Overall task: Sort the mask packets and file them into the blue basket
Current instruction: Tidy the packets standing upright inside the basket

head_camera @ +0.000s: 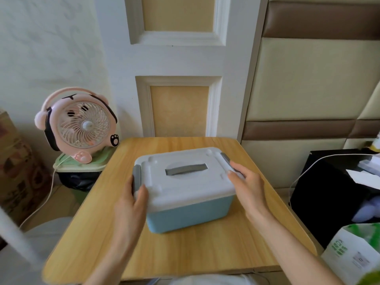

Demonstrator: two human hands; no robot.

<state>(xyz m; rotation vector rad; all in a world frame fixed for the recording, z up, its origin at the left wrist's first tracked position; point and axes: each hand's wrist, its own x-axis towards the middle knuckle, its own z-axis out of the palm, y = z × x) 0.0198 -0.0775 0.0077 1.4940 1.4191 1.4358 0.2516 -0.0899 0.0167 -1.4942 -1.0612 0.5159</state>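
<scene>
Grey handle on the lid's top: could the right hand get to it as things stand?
Probably yes: the right hand rests on the lid's right latch, and nothing lies between it and the recessed grey handle.

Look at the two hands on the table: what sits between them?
In the head view, the blue basket with its white lid sits between the left hand and right hand; each hand rests at a grey side latch.

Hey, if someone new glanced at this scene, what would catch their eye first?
Probably the blue basket with its white lid at the middle of the wooden table, the left hand and right hand at its grey side latches. Next, the pink cartoon fan at the left, beside the table.
</scene>
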